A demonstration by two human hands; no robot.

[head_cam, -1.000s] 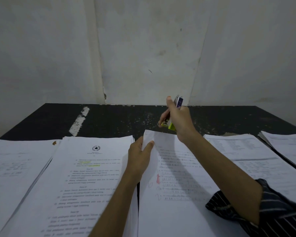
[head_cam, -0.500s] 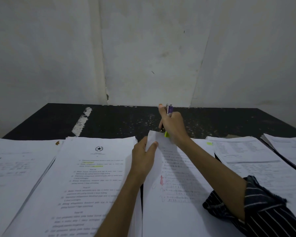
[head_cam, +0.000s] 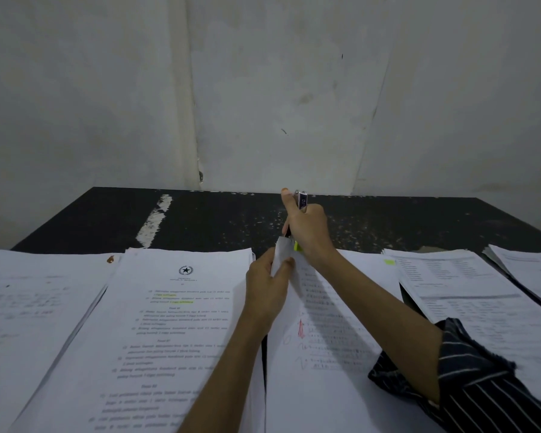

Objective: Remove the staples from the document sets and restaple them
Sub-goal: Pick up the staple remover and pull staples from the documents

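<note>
Paper set [head_cam: 325,395], top corner raised off the black surface [head_cam: 216,220] | left hand [head_cam: 267,284] fingers pinch it; right hand [head_cam: 310,234] fingers wrap the stapler [head_cam: 302,200] there | risk: if pinch loosens, sheets slip askew, staple misses back pages

Open passage over the bare dark surface [head_cam: 403,220] across mid-frame, to frame left and frame right of the right hand [head_cam: 308,229] raised with a stapler [head_cam: 302,200]. Blocked across the lower half by paper stacks [head_cam: 175,323] lying nearly edge to edge. Closed behind by a wall [head_cam: 263,89].
</note>
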